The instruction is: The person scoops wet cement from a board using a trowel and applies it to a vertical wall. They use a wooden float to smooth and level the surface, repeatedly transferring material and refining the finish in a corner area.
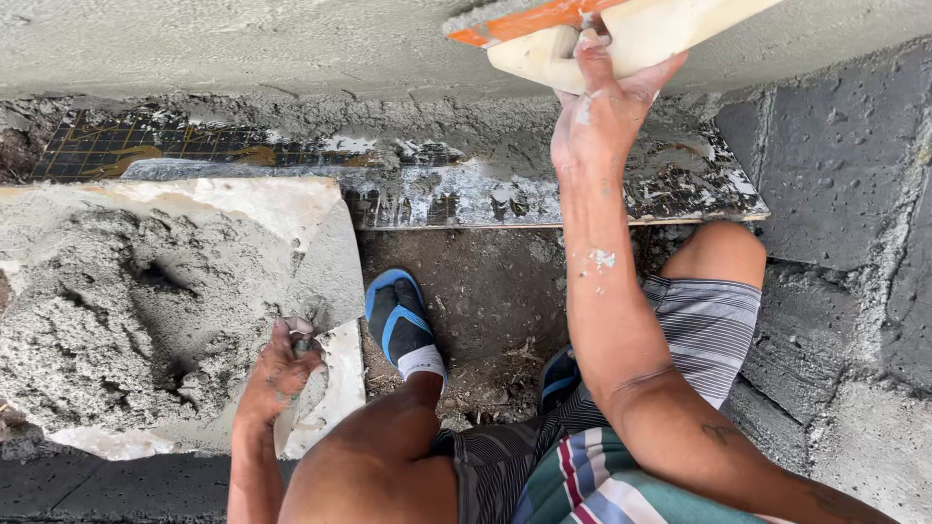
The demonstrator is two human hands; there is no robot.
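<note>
My right hand (597,112) grips the pale wooden handle of an orange-edged plaster float (621,29), pressed against the grey rendered wall (243,44) at the top. My left hand (277,374) is closed around the handle of a steel trowel (325,267), whose flat blade rests against the heap of wet grey mortar (126,311). The mortar lies on a pale board (335,388) at the left. I crouch between them, one foot in a blue sandal (398,320).
A dark tile slab (466,194) smeared with mortar lies along the foot of the wall. Bare dirt ground (485,291) shows under my legs. Dark stone paving (835,165) with mortar joints fills the right side.
</note>
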